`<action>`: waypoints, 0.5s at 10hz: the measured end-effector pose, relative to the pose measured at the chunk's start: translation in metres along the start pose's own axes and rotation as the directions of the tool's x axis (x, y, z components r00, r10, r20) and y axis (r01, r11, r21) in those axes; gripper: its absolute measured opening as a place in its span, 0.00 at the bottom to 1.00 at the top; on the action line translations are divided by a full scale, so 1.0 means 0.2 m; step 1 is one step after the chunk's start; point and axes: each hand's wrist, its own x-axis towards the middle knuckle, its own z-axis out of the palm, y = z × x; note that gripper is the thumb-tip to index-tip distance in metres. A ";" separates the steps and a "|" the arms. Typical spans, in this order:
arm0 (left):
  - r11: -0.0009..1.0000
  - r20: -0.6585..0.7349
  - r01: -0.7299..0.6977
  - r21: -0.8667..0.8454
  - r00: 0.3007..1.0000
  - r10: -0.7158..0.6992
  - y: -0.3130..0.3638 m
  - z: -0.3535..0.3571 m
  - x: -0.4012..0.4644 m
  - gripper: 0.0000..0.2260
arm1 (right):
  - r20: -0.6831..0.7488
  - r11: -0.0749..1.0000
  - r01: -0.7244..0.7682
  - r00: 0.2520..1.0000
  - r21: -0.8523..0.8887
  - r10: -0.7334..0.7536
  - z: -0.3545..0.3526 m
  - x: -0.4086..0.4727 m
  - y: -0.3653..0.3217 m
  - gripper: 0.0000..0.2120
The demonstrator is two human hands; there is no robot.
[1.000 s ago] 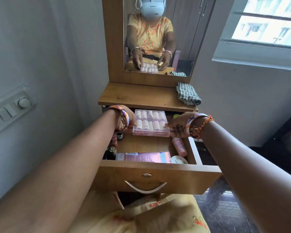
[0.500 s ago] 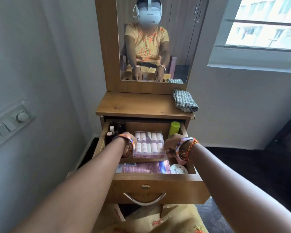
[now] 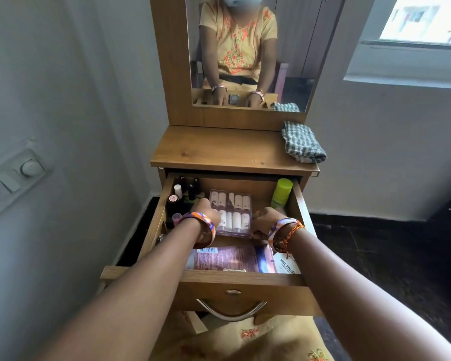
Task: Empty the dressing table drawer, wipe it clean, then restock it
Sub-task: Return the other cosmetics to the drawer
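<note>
While both hands reach into the open wooden drawer [image 3: 301,201], the clear plastic case of small white bottles [image 3: 231,214] lies between them on the drawer floor, its long axis running away from the person. The left hand [image 3: 201,207] curls at its left edge and the right hand [image 3: 264,218] at its right; whether the fingers are actually clamped on it I cannot tell, since the knuckles hide the contact. Neither hand is nearer. Nearer the front, a white round container [image 3: 288,264] reads "NAIL POLISH"; the print on the pink flat packet [image 3: 229,260] is illegible.
</note>
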 end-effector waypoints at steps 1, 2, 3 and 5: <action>0.999 -0.002 -0.043 -0.012 0.999 0.043 -0.03 -0.01 -0.03 0.15 | -0.015 1.000 -0.018 1.000 0.003 0.018 0.03 -0.04 -0.04 0.08; 1.000 0.036 -0.018 -0.017 0.999 0.018 -0.06 0.01 -0.02 0.14 | -0.036 0.999 -0.013 0.999 0.049 0.015 0.05 0.00 0.00 0.07; 0.999 0.047 -0.030 -0.020 0.998 0.031 -0.07 0.02 -0.03 0.14 | -0.026 0.998 -0.031 0.999 0.048 0.032 0.07 -0.01 -0.01 0.06; 0.999 0.070 -0.003 -0.047 0.997 0.006 -0.08 0.03 -0.02 0.15 | -0.002 0.997 -0.026 1.000 0.068 0.026 0.10 0.02 0.01 0.04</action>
